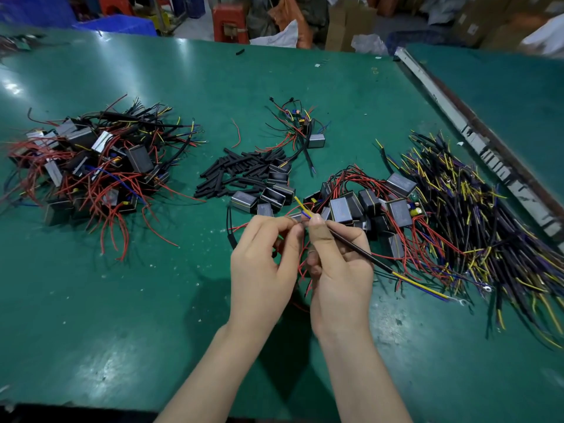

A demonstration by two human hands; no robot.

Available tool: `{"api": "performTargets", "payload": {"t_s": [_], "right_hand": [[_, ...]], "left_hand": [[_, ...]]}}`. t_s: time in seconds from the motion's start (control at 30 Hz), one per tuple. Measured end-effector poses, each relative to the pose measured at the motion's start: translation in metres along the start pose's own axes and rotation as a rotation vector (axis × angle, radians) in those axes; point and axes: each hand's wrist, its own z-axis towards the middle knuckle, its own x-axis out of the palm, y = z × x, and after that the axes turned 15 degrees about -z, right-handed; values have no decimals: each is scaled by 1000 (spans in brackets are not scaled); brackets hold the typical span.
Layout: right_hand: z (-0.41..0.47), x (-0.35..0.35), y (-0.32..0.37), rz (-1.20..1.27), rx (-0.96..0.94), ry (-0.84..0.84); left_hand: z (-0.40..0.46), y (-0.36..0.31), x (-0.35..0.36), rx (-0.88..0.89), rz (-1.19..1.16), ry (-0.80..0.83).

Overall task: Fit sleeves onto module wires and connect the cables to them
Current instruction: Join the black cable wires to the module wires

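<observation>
My right hand (337,264) grips a black cable (363,253) whose yellow and blue cores stick up past my thumb; its far end trails right with yellow and blue leads and ring terminals. My left hand (262,254) pinches a thin wire end against those cores; red module wires (302,268) hang between my palms. The module they belong to is hidden by my hands. Black sleeves (238,170) lie in a pile beyond my hands. Grey modules (345,209) with red wires sit just behind my fingers.
A heap of modules with cables (91,166) lies at the left of the green table (122,315). A big spread of black cables (476,215) fills the right. One module with wires (305,129) sits at the back. A metal rail (476,138) runs along the right edge.
</observation>
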Motion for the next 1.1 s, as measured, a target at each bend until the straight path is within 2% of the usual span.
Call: {"api": "performTargets", "payload": {"t_s": [0.17, 0.33, 0.5, 0.63, 0.8, 1.1], "right_hand": [[2, -4, 1, -4, -60, 41], [1, -3, -6, 13, 27, 38], [-2, 0, -7, 36, 34, -4], [-5, 6, -7, 66, 103, -57], [0, 4, -3, 25, 143, -74], [1, 1, 2, -93, -102, -129]], "left_hand": [[1, -4, 1, -166, -214, -18], [3, -11, 6, -373, -512, -96], [2, -12, 6, -384, -671, -82], [3, -8, 1, -307, -558, -43], [7, -3, -9, -7, -222, 63], [4, 3, -12, 293, 59, 160]]}}
